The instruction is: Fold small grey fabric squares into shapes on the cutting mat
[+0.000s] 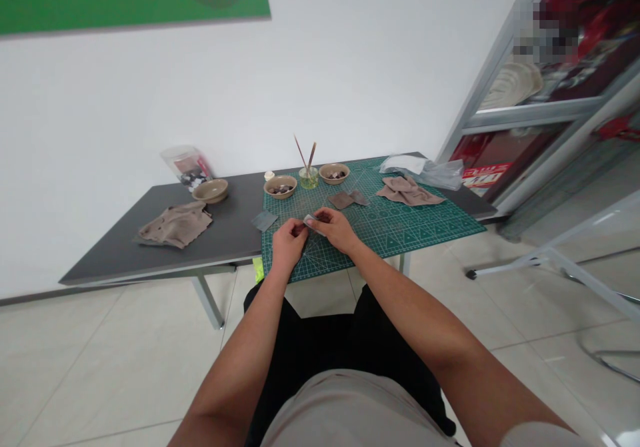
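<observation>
Over the green mat [425, 225], toward eight o'clock, pinched a grey sheet [311, 220] in the right hand [334, 229], could not tell the left hand [287, 240]'s grip, and perhaps risked a slip through scant fingertip hold.

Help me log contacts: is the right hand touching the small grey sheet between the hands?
Touching. The head view shows the right hand with its thumb lying on the grey sheet.
</observation>
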The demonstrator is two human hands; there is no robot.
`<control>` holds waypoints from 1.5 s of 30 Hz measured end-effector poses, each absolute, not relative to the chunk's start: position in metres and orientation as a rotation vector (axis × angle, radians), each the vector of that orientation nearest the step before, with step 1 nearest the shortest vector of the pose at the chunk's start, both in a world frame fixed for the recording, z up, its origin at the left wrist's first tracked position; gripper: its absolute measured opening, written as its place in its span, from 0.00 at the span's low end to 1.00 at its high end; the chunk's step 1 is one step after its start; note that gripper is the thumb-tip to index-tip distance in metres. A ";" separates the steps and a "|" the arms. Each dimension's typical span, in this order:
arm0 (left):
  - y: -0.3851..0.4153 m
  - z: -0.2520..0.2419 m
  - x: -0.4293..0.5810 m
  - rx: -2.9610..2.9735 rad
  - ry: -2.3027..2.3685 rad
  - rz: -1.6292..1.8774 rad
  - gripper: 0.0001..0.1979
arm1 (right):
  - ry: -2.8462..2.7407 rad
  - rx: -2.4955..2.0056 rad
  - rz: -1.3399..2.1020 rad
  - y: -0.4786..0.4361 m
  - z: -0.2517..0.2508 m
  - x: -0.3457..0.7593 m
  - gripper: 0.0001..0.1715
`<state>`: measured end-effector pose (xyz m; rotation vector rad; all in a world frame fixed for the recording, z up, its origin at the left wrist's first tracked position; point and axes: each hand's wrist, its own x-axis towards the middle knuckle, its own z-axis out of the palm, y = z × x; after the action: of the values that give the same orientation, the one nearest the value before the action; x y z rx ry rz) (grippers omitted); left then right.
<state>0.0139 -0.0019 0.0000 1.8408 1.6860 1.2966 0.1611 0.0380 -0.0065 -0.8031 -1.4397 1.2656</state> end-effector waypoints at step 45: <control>0.006 -0.006 0.013 1.532 1.497 1.505 0.12 | -1.240 -0.849 1.161 0.041 -0.011 0.159 0.26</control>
<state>0.0132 0.0056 -0.0059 1.5320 1.4969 1.5053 0.1595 0.0405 -0.0110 -0.8490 -1.2396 1.1606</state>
